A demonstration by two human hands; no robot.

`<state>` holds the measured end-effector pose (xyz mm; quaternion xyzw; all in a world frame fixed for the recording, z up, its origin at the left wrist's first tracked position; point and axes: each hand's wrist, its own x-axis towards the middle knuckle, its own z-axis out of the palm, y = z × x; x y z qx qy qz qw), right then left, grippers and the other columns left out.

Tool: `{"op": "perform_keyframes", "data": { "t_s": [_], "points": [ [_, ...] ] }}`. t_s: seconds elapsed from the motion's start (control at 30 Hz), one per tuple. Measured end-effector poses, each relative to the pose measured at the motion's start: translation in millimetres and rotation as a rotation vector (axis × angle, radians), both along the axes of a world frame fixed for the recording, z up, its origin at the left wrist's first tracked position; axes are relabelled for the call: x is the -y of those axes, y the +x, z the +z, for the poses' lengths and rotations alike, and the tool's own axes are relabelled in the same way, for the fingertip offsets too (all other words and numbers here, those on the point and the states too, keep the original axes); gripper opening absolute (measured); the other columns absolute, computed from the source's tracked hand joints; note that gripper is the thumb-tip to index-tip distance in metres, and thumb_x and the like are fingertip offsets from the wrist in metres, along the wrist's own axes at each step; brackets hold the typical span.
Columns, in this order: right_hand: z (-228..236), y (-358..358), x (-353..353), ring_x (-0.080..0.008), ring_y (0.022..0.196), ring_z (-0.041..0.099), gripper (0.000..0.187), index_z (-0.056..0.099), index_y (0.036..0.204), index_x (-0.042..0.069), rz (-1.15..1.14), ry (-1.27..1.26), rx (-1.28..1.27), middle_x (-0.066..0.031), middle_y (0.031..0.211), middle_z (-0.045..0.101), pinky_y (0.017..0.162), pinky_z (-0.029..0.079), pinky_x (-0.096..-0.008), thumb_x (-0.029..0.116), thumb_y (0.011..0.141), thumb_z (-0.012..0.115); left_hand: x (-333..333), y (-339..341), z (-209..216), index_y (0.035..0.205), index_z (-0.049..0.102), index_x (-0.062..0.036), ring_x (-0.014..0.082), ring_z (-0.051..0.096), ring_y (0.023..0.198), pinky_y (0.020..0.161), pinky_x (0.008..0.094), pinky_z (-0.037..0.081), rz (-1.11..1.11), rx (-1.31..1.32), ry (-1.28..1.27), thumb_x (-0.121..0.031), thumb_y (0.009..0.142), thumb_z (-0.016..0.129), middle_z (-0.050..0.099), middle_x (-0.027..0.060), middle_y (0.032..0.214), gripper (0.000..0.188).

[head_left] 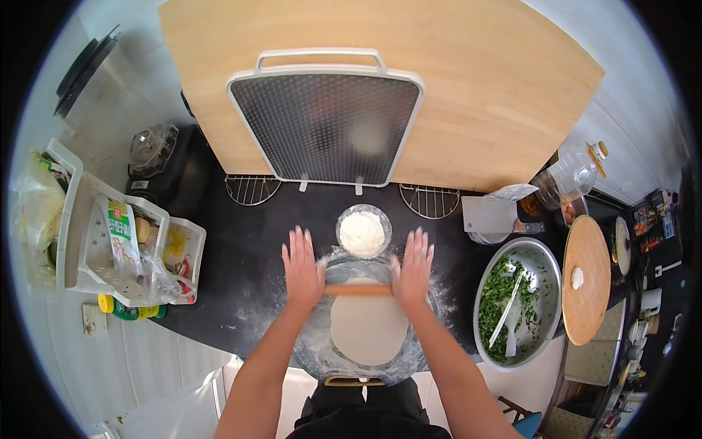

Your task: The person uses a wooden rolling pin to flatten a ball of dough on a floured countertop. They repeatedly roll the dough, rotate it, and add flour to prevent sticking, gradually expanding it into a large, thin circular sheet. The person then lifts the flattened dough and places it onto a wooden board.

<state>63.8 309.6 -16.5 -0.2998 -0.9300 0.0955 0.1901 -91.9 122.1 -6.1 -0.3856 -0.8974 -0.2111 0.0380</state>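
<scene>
Pin (358, 290): across dough (369, 328); left hand (301, 272), right hand (413, 271) fully flattened over its ends, clasping nothing, likely for even pressure.

The scene is lit brightly and fairly evenly, with no lamp or window seen as the source. A pale, blurred reflection is caught on the dark textured board (314, 117), and bright glints are thrown back by the steel bowl (542, 285). Deeper shade is held along the right edge, where small items are rendered indistinctly. The large wooden panel (497, 95) is bowed by the fisheye lens, and the corners are swallowed by black, bluish-fringed vignetting.
</scene>
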Motion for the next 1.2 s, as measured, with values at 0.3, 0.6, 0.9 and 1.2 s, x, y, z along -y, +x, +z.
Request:
{"op": "perform_keyframes", "data": {
  "t_s": [0.3, 0.6, 0.9, 1.2],
  "points": [
    [-18.8, 89.2, 66.2, -0.0379, 0.144, 0.022, 0.076, 0.033, 0.144, -0.003, 0.12, -0.147, 0.26, -0.0203, 0.155, 0.026, 0.117, 0.015, -0.0537, 0.032, 0.084, 0.064, 67.4, 52.6, -11.6, 0.145, 0.025, 0.0096, 0.0419, 0.016, 0.144, 0.116, 0.055, 0.012, -0.142, 0.254, -0.21, -0.027, 0.086, 0.06, 0.019, 0.0289, 0.154, 0.077],
    [-11.4, -17.3, -6.2, -0.0371, 0.145, 0.02, 0.072, 0.03, 0.146, -0.003, -0.141, -0.095, -0.006, -0.0212, 0.155, 0.024, 0.117, 0.018, -0.0494, 0.027, 0.088, 0.06, -28.5, -30.2, -4.8, 0.147, 0.021, 0.009, 0.0415, 0.016, 0.145, 0.116, 0.0527, 0.013, 0.112, 0.047, 0.025, -0.021, 0.092, 0.05, 0.018, 0.0283, 0.154, 0.069],
    [-16.3, 109.4, 65.5, -0.0409, 0.143, 0.022, 0.074, 0.031, 0.145, -0.004, 0.002, -0.191, 0.227, -0.0223, 0.154, 0.027, 0.116, 0.017, -0.0545, 0.029, 0.086, 0.062, 35.4, 53.2, -7.0, 0.144, 0.02, 0.0136, 0.0448, 0.014, 0.144, 0.116, 0.0529, 0.013, -0.172, 0.247, -0.166, -0.021, 0.087, 0.056, 0.016, 0.0316, 0.153, 0.076],
    [-7.0, 51.2, -10.8, -0.0378, 0.143, 0.024, 0.066, 0.034, 0.144, -0.003, -0.079, -0.208, 0.069, -0.0218, 0.153, 0.03, 0.117, 0.017, -0.0512, 0.028, 0.091, 0.057, -23.5, 35.0, -13.7, 0.144, 0.019, 0.0147, 0.0445, 0.01, 0.145, 0.118, 0.051, 0.009, 0.104, 0.168, -0.068, -0.018, 0.086, 0.056, 0.013, 0.0321, 0.154, 0.076]
  ]
}}
